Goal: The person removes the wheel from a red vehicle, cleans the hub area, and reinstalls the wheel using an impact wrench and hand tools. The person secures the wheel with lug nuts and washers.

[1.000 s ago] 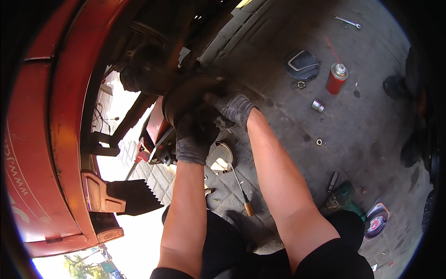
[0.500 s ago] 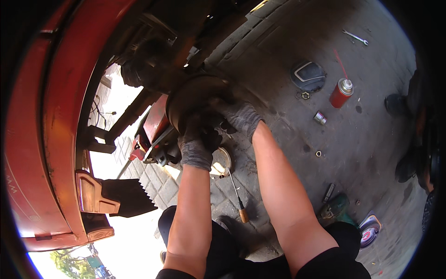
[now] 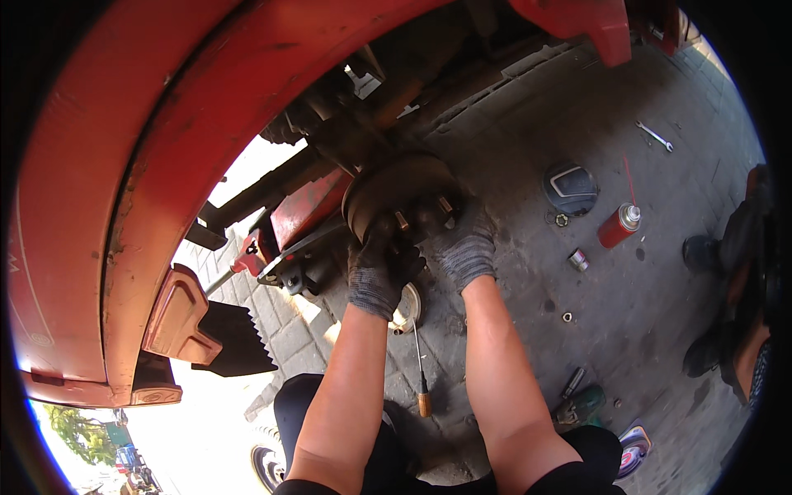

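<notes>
A dark, rusty brake drum [image 3: 394,183] sits at the end of an axle under a red vehicle, with metal wheel studs [image 3: 402,220] standing out from its face. Both my hands wear grey knit gloves with dark palms. My left hand [image 3: 375,276] is closed on the near left side of the drum's hub area. On the right side, close to the studs, my right hand [image 3: 464,246] grips the drum too. Shadow and dark gloves hide most of the fingertips. Below the hands lies a round, pale metal ring or dish [image 3: 407,307], beside a wooden-handled screwdriver [image 3: 423,400].
A red vehicle panel [image 3: 91,206] curves along the left. A red floor jack [image 3: 305,206] stands behind the drum. On the right floor lie a spray can [image 3: 619,226], black cap [image 3: 571,190], socket [image 3: 578,260], wrench [image 3: 655,136] and green power tool [image 3: 582,404]. Another person's dark shoe [image 3: 701,252] is at far right.
My view has shifted, so the red panel fills more of the top. My right hand has come lower on the drum, and the studs now show between my hands.
</notes>
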`<state>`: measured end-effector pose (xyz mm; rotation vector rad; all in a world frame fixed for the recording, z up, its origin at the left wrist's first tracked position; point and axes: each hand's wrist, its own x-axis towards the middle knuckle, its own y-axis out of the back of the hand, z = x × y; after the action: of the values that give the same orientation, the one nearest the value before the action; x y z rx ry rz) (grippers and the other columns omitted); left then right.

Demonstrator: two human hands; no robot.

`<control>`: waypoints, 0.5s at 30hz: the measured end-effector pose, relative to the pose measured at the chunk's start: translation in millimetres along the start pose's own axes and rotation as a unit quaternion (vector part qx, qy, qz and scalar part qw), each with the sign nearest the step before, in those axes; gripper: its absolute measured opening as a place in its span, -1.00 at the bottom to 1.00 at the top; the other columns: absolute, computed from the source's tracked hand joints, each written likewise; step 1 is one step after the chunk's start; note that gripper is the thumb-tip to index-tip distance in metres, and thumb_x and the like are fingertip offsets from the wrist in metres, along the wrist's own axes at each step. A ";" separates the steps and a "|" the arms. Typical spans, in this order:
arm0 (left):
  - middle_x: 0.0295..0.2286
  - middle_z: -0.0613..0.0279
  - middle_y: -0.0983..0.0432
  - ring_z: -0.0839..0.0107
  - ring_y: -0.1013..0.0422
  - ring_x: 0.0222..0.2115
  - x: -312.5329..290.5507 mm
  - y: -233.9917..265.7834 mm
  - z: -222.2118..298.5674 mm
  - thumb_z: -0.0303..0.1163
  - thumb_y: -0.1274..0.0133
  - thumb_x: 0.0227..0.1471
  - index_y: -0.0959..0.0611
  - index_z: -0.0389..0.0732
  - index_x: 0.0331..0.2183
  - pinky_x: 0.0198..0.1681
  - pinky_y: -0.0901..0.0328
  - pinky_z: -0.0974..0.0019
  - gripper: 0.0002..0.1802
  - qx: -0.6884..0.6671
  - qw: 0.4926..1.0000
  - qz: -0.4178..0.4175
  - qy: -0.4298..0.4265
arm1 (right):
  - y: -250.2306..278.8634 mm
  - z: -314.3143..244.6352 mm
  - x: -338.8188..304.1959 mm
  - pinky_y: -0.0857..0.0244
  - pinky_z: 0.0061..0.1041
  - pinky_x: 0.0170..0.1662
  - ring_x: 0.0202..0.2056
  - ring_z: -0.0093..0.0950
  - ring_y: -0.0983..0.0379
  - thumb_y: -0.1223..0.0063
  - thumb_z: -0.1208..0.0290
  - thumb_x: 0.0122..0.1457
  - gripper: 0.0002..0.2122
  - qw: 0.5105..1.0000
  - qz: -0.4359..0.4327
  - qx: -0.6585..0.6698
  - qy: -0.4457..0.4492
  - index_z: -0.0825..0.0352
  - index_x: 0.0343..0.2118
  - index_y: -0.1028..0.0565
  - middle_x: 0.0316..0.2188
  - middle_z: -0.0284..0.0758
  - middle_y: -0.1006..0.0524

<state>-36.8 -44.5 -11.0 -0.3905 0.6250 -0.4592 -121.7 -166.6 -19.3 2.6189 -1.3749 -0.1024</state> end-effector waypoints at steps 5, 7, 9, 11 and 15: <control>-0.37 0.25 -0.46 0.27 -0.43 -0.37 -12.4 -20.3 9.5 -0.19 -0.32 -0.20 -0.48 -0.06 -0.19 -0.43 -0.40 0.05 -0.49 0.064 0.997 0.042 -0.009 | -26.3 20.1 -2.9 -0.17 -0.28 0.12 0.09 -0.14 -0.24 -0.25 0.12 -0.07 -0.19 0.998 0.040 -0.012 0.037 0.44 0.16 -0.07 0.07 0.03 -0.27; -0.38 0.23 -0.47 0.28 -0.45 -0.42 -14.5 -32.3 13.1 -0.23 -0.30 -0.17 -0.47 -0.07 -0.17 -0.50 -0.41 0.11 -0.51 0.140 0.985 0.093 -0.040 | -34.1 35.5 9.2 -0.16 -0.29 0.12 0.09 -0.15 -0.25 -0.23 0.09 -0.04 -0.19 0.995 0.020 0.093 0.019 0.45 0.16 -0.07 0.06 0.02 -0.29; -0.41 0.22 -0.48 0.29 -0.46 -0.49 -16.8 -39.9 14.8 -0.26 -0.28 -0.14 -0.46 -0.08 -0.16 -0.60 -0.40 0.20 -0.52 0.240 0.957 0.143 -0.079 | -38.9 46.9 15.3 -0.16 -0.30 0.12 0.09 -0.17 -0.25 -0.20 0.05 -0.02 -0.18 0.986 -0.007 0.166 -0.010 0.45 0.17 -0.07 0.05 0.01 -0.30; -0.43 0.15 -0.48 0.32 -0.44 -0.60 -16.7 -40.6 15.0 -0.27 -0.27 -0.14 -0.25 -0.09 0.00 -0.68 -0.38 0.26 -0.29 0.237 0.960 0.140 -0.053 | -38.0 51.1 19.8 -0.16 -0.31 0.11 0.09 -0.19 -0.26 -0.18 0.02 0.00 -0.17 0.979 -0.028 0.190 -0.068 0.45 0.18 -0.05 0.04 0.01 -0.32; -0.46 0.18 -0.47 0.28 -0.45 -0.56 -16.2 -19.9 8.7 -0.12 -0.24 -0.13 -0.41 -0.11 -0.10 -0.67 -0.38 0.30 -0.42 0.173 0.974 0.067 -0.128 | -31.2 35.5 11.3 -0.16 -0.30 0.11 0.08 -0.20 -0.27 -0.16 -0.05 -0.01 -0.12 0.990 -0.009 0.137 -0.024 0.47 0.20 -0.02 0.05 0.00 -0.33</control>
<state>-48.6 -50.8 12.5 -0.0717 0.3092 -0.3716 -95.2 -163.1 -59.9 2.8691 -1.4744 0.0243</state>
